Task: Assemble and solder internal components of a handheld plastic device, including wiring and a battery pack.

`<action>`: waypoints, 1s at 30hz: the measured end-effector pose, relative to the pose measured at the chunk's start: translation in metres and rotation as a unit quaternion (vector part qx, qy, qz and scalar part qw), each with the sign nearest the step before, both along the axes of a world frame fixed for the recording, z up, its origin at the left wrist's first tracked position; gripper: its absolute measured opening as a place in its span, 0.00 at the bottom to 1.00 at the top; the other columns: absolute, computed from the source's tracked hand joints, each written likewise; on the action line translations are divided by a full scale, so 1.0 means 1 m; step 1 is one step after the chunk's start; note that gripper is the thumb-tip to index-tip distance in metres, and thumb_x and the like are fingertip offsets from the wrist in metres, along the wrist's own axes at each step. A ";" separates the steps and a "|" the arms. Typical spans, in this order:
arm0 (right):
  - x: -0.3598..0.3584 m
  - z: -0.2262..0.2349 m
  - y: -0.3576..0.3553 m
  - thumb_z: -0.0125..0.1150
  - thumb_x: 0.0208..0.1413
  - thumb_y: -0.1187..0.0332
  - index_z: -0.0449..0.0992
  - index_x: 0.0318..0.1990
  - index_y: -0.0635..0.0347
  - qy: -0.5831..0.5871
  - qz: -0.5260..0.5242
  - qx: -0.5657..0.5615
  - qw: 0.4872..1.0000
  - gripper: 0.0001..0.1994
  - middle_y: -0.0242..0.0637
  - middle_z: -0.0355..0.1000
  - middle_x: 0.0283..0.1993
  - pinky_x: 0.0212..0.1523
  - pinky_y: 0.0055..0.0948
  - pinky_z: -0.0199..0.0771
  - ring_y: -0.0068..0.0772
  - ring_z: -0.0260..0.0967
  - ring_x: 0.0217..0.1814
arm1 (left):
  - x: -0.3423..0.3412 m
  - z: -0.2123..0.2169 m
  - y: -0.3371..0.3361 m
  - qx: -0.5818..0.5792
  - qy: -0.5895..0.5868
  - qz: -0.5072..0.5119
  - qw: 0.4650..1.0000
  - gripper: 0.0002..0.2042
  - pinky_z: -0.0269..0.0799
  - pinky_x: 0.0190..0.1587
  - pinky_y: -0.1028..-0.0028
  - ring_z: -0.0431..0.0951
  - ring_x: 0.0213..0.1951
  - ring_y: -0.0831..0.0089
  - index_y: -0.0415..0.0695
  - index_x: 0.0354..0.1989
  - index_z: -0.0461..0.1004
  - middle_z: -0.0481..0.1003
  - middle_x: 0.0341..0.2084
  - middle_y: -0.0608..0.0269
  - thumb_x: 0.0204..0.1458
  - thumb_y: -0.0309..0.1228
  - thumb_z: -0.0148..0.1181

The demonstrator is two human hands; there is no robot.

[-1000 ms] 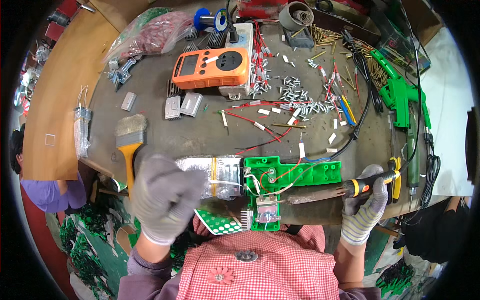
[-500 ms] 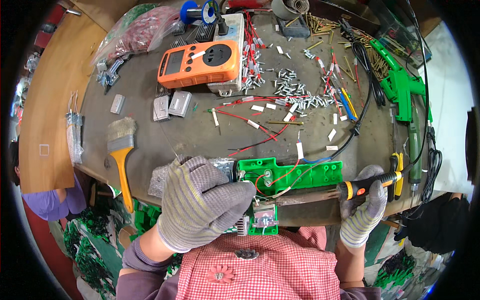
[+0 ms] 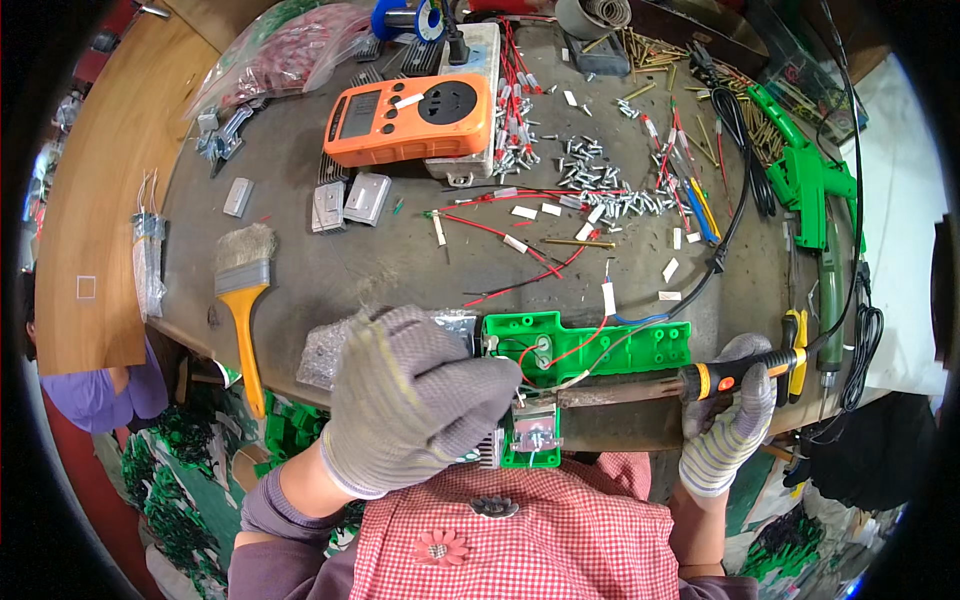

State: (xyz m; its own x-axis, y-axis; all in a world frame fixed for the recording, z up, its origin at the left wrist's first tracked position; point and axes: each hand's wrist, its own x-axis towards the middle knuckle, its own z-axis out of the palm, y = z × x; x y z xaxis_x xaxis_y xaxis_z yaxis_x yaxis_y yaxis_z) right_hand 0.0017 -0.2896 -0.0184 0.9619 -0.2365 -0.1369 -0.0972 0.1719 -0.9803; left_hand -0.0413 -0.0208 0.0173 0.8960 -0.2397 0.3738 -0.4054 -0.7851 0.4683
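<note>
My gloved right hand is wrapped round the black and orange handle of a soldering iron. Its long metal shaft points left, toward the fingertips of my gloved left hand. Those left fingers are pinched together at the left end of an open green plastic housing; what they hold is hidden. Red, white and blue wires run over the housing. Closer to me, a smaller green piece carries a clear-covered part, with a finned metal heat sink beside it. The iron's tip cannot be made out.
A yellow-handled brush lies at left. Farther back are an orange meter, loose screws, wires and a blue solder spool. A green gun-shaped housing, yellow-black pliers and black cables are at right.
My left hand has moved slightly right, its fingertips still pinched by the green housing. My right hand and the soldering iron have hardly moved. The whole view has shifted a little.
</note>
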 end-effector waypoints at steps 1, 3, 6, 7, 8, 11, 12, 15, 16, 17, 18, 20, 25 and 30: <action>0.000 -0.001 0.001 0.59 0.59 0.48 0.68 0.40 0.61 -0.003 -0.016 -0.007 1.000 0.22 0.32 0.67 0.20 0.09 0.17 0.57 0.20 0.61 0.11 | -0.002 0.000 0.002 -0.011 -0.016 0.046 0.999 0.10 0.66 0.33 0.62 0.73 0.29 0.61 0.51 0.32 0.80 0.71 0.28 0.64 0.39 0.28 0.70; -0.001 -0.002 0.001 0.59 0.59 0.47 0.68 0.40 0.60 -0.008 -0.034 -0.015 0.999 0.22 0.32 0.67 0.20 0.09 0.17 0.57 0.20 0.61 0.11 | 0.004 0.000 0.012 -0.023 -0.034 0.089 0.995 0.10 0.66 0.35 0.61 0.73 0.31 0.60 0.50 0.34 0.81 0.72 0.29 0.62 0.40 0.27 0.69; -0.001 0.000 0.000 0.59 0.59 0.46 0.69 0.40 0.60 -0.003 -0.010 -0.008 1.000 0.23 0.31 0.67 0.20 0.09 0.17 0.57 0.19 0.61 0.11 | 0.035 -0.002 0.024 0.061 -0.014 0.136 0.989 0.11 0.67 0.44 0.61 0.73 0.40 0.53 0.44 0.41 0.80 0.73 0.35 0.55 0.47 0.27 0.63; 0.000 0.000 0.000 0.59 0.59 0.45 0.69 0.41 0.59 0.003 -0.010 -0.012 1.000 0.23 0.30 0.67 0.20 0.09 0.17 0.57 0.19 0.61 0.11 | 0.039 0.003 0.017 0.060 -0.017 0.135 0.989 0.11 0.67 0.44 0.61 0.73 0.40 0.53 0.44 0.41 0.80 0.73 0.35 0.55 0.47 0.27 0.63; 0.001 0.000 0.001 0.59 0.59 0.45 0.69 0.41 0.59 0.008 -0.011 -0.016 1.000 0.23 0.30 0.66 0.20 0.09 0.16 0.57 0.19 0.61 0.11 | 0.044 0.012 0.008 0.066 0.004 0.103 0.992 0.11 0.68 0.45 0.60 0.74 0.40 0.53 0.44 0.40 0.80 0.74 0.35 0.54 0.47 0.28 0.63; -0.004 0.003 0.003 0.58 0.59 0.45 0.70 0.43 0.58 0.024 -0.027 -0.029 0.999 0.23 0.29 0.66 0.20 0.10 0.16 0.56 0.18 0.61 0.11 | 0.056 0.013 -0.009 0.032 0.059 0.051 0.996 0.10 0.69 0.47 0.59 0.76 0.41 0.51 0.42 0.41 0.80 0.77 0.36 0.51 0.52 0.30 0.61; -0.004 0.002 0.001 0.58 0.60 0.45 0.70 0.44 0.59 0.010 -0.018 -0.029 0.999 0.23 0.29 0.66 0.20 0.10 0.17 0.56 0.18 0.61 0.11 | 0.064 0.010 -0.015 -0.014 0.119 0.018 0.993 0.10 0.70 0.47 0.60 0.76 0.41 0.50 0.40 0.42 0.79 0.78 0.36 0.51 0.54 0.31 0.59; -0.005 -0.002 -0.001 0.58 0.60 0.47 0.70 0.44 0.59 -0.016 0.006 -0.013 1.000 0.22 0.28 0.66 0.20 0.10 0.16 0.55 0.17 0.61 0.11 | 0.088 -0.006 -0.022 -0.071 0.203 -0.047 0.975 0.13 0.72 0.48 0.63 0.78 0.43 0.54 0.37 0.43 0.79 0.79 0.37 0.50 0.57 0.34 0.58; -0.005 -0.003 0.000 0.57 0.60 0.47 0.70 0.43 0.59 -0.017 -0.001 -0.007 1.000 0.21 0.28 0.66 0.20 0.10 0.16 0.55 0.17 0.61 0.11 | 0.092 -0.010 -0.024 -0.107 0.238 -0.058 0.963 0.14 0.73 0.48 0.65 0.79 0.43 0.57 0.37 0.43 0.79 0.80 0.38 0.51 0.56 0.35 0.59; -0.004 -0.003 0.001 0.57 0.60 0.48 0.70 0.43 0.59 -0.019 -0.007 0.000 1.000 0.21 0.28 0.66 0.20 0.10 0.16 0.55 0.17 0.61 0.12 | 0.095 -0.013 -0.024 -0.143 0.273 -0.069 0.949 0.14 0.74 0.49 0.67 0.80 0.43 0.61 0.37 0.43 0.80 0.80 0.38 0.51 0.55 0.35 0.61; -0.004 -0.004 0.000 0.57 0.60 0.48 0.70 0.43 0.59 -0.019 -0.010 -0.001 1.000 0.21 0.28 0.66 0.20 0.10 0.16 0.55 0.17 0.61 0.12 | 0.097 -0.012 -0.025 -0.173 0.272 -0.085 0.943 0.14 0.75 0.47 0.71 0.82 0.40 0.69 0.38 0.43 0.81 0.82 0.37 0.54 0.53 0.35 0.63; -0.004 -0.003 -0.002 0.57 0.60 0.48 0.70 0.43 0.59 -0.021 0.016 0.016 1.000 0.20 0.28 0.66 0.20 0.10 0.15 0.55 0.16 0.60 0.12 | 0.099 -0.005 -0.026 -0.221 0.300 -0.082 0.924 0.13 0.75 0.46 0.72 0.82 0.39 0.70 0.39 0.43 0.82 0.82 0.36 0.56 0.53 0.34 0.63; -0.003 -0.001 0.001 0.57 0.60 0.48 0.70 0.43 0.59 -0.014 0.003 0.006 1.000 0.20 0.29 0.66 0.20 0.10 0.15 0.55 0.16 0.60 0.12 | 0.088 0.007 -0.026 -0.419 0.404 -0.051 0.811 0.09 0.75 0.40 0.77 0.82 0.33 0.77 0.38 0.38 0.81 0.83 0.34 0.60 0.55 0.30 0.60; -0.002 0.000 -0.001 0.57 0.60 0.48 0.70 0.43 0.58 -0.010 0.005 0.008 1.000 0.20 0.29 0.66 0.20 0.10 0.15 0.55 0.16 0.60 0.12 | 0.058 0.020 -0.021 -0.293 0.266 -0.009 0.918 0.08 0.71 0.56 0.67 0.83 0.38 0.75 0.39 0.39 0.80 0.83 0.34 0.60 0.54 0.26 0.57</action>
State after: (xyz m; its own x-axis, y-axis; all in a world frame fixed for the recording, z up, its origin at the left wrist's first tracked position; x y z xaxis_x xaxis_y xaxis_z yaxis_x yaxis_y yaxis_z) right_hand -0.0005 -0.2909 -0.0186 0.9668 -0.2245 -0.1218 -0.0798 0.1875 -0.9790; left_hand 0.0171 -0.0418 0.0374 0.9872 -0.1527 -0.0468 -0.0063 -0.3301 0.9439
